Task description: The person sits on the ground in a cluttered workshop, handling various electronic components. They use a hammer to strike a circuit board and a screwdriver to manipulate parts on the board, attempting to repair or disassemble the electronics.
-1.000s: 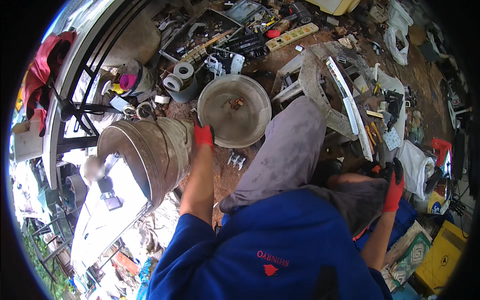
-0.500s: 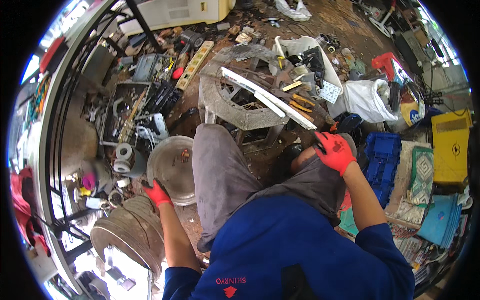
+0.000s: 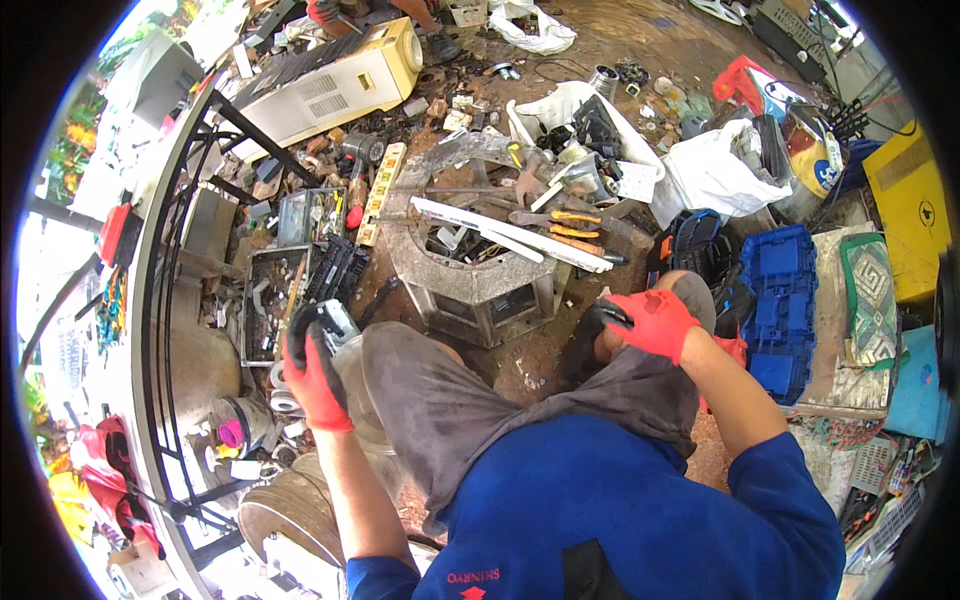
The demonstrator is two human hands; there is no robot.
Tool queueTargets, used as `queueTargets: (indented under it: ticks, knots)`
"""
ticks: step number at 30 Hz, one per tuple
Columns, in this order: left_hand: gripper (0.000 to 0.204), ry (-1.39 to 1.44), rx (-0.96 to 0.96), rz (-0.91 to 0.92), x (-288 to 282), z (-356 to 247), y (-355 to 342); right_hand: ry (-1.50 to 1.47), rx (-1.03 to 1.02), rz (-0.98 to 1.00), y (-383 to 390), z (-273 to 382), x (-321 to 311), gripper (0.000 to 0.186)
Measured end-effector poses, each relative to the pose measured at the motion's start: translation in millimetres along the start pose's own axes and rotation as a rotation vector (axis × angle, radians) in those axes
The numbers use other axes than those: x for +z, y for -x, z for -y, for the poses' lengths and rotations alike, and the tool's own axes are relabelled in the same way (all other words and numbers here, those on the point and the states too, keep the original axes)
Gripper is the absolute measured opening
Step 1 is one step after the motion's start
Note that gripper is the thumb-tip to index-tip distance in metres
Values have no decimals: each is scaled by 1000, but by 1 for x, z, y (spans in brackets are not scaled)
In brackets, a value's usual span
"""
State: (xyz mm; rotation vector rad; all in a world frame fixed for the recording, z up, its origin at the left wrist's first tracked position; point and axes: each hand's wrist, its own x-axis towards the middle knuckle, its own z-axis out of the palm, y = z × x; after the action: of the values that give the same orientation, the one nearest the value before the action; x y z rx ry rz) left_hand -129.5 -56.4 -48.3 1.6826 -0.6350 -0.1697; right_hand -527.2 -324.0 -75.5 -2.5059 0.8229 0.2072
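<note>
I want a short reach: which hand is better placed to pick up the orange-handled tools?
Likely the right hand: it is closer to the orange-handled tools, at the grey stand's right side. The left hand is farther, outside the left knee.

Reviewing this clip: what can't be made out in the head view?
Head view throughout:
Right hand, gloved red and black: palm hidden by its back.
Pale grey shiny part: partly covered by the similarly gloved left hand; grip unclear.
Round grey basin: mostly hidden by the left grey trouser leg.
Another person: cut off by the top edge.
</note>
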Motion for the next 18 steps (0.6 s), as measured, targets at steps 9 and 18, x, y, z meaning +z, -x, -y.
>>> queueTargets:
  ticks: [9,18]
  knots:
    - [26,169,-90,164,76,37,-44,38,-22,324,-31,-15,-8,50]
    - [95,-1257,-983,-39,-36,223,60,194,72,-225,-134,-28,41,62]
